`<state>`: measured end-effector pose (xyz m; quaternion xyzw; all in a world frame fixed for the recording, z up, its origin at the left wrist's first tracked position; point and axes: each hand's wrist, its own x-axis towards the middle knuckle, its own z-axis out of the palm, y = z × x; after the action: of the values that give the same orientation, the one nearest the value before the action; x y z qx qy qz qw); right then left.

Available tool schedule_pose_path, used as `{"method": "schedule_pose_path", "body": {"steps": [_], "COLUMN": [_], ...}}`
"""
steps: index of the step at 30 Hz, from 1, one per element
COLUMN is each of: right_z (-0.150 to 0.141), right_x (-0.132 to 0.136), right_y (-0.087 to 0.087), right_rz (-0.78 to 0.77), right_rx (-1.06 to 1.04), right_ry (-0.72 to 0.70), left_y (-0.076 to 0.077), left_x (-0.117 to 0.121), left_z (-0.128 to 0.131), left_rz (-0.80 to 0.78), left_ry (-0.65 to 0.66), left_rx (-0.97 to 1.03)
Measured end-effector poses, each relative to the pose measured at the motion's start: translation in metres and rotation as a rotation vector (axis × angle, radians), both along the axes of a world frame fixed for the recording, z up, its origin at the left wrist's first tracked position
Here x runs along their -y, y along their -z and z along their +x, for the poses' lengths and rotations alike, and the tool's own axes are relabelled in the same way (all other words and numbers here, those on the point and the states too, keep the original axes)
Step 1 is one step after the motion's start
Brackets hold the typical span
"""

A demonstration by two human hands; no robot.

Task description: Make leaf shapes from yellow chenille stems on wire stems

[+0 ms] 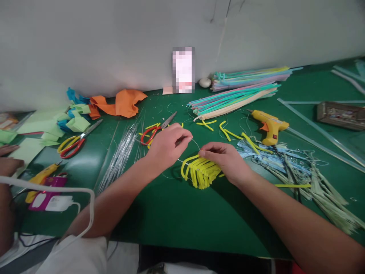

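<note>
Between my hands, just above the green table, is a row of bent yellow pipe cleaners strung along a thin wire, forming a leaf-like fringe. My right hand pinches the top of this piece between thumb and fingers. My left hand is closed, thumb against fingertips, on a thin pale wire that runs toward my right hand. Behind my left hand lie red-handled scissors and short yellow pipe cleaner pieces, partly covered by the hand.
A yellow glue gun lies right, near blue and pale tassels. Bundles of coloured pipe cleaners and a phone are at the back. Silver wires, scissors and another person's hand are left.
</note>
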<state>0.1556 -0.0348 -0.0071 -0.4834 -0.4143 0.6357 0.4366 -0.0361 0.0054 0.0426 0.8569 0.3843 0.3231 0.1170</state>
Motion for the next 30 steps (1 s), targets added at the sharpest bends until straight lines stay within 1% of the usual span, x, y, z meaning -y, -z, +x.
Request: {"method": "schedule_pose_path", "body": {"steps": [1,3,5,6,7,8,9,11,12,13,14,15,17,20,22,26,30], "right_z": [0.000,0.001,0.003,0.004,0.005,0.006,0.007,0.007,0.007,0.006,0.006,0.005,0.003,0.002,0.003,0.007,0.012], "right_x": [0.000,-0.001,-0.004,-0.005,-0.006,-0.007,-0.008,-0.008,-0.008,-0.007,-0.006,-0.006,-0.004,-0.001,-0.001,-0.003,-0.007], "right_y": [0.000,0.000,-0.001,-0.002,-0.002,-0.003,-0.003,-0.003,-0.002,-0.001,0.000,0.001,0.002,0.004,0.003,-0.001,-0.005], "right_rz": [0.006,0.002,-0.004,-0.003,-0.001,0.000,-0.004,-0.021,-0.033,-0.040,-0.043,-0.040,-0.014,0.026,0.031,0.003,-0.102], "right_rx": [-0.035,-0.140,-0.249,-0.292,-0.327,-0.356,-0.379,-0.414,-0.422,-0.423,-0.414,-0.396,-0.327,-0.198,-0.153,-0.128,-0.186], "right_ry": [0.045,0.172,0.309,0.366,0.412,0.451,0.480,0.518,0.522,0.524,0.515,0.497,0.454,0.388,0.360,0.275,0.213], "left_y": [-0.002,-0.005,-0.005,-0.001,0.004,0.011,0.019,0.035,0.041,0.045,0.048,0.048,0.046,0.041,0.039,0.042,0.046], "left_x": [0.001,0.006,0.015,0.019,0.024,0.028,0.031,0.034,0.033,0.033,0.031,0.030,0.029,0.028,0.027,0.021,0.017], "left_z": [-0.001,-0.004,-0.006,-0.006,-0.005,-0.003,0.000,0.009,0.014,0.019,0.023,0.027,0.032,0.034,0.032,0.026,0.022], "left_rz": [0.079,0.306,0.510,0.556,0.534,0.447,0.296,-0.094,-0.303,-0.463,-0.580,-0.657,-0.717,-0.738,-0.759,-0.830,-0.923], "left_ry": [-0.017,-0.033,0.000,0.032,0.046,0.024,-0.043,-0.145,-0.148,-0.162,-0.168,-0.168,-0.180,-0.237,-0.268,-0.240,-0.161], "left_rx": [0.009,0.058,0.158,0.229,0.308,0.419,0.546,0.741,0.756,0.784,0.812,0.832,0.880,0.903,0.889,0.820,0.790]}}
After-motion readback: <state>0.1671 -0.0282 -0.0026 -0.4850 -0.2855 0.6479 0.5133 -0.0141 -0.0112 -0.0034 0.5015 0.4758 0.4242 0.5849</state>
